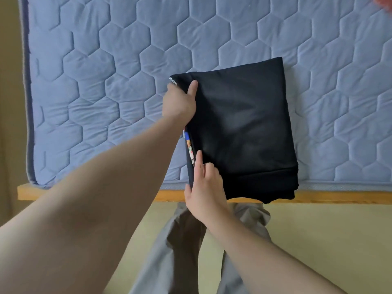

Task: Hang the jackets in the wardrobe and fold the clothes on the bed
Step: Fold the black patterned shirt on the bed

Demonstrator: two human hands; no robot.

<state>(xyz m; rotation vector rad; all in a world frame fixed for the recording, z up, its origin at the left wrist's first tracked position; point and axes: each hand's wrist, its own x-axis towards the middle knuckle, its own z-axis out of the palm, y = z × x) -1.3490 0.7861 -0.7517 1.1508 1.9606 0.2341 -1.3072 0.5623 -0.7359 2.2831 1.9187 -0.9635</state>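
Observation:
A folded black garment (244, 128) lies on the blue quilted mattress (106, 81), its near end hanging a little over the bed's front edge. A strip of colourful print shows along its left fold. My left hand (180, 102) grips the garment's far left corner, thumb on top and fingers tucked under. My right hand (203, 187) holds the near left edge, thumb under the fold and fingers lying on the cloth.
The wooden bed frame (84, 194) runs along the mattress's front edge. My legs in grey trousers (180, 251) stand on the yellowish floor (318, 240) below. A bit of reddish cloth (385, 3) peeks in at the top right corner.

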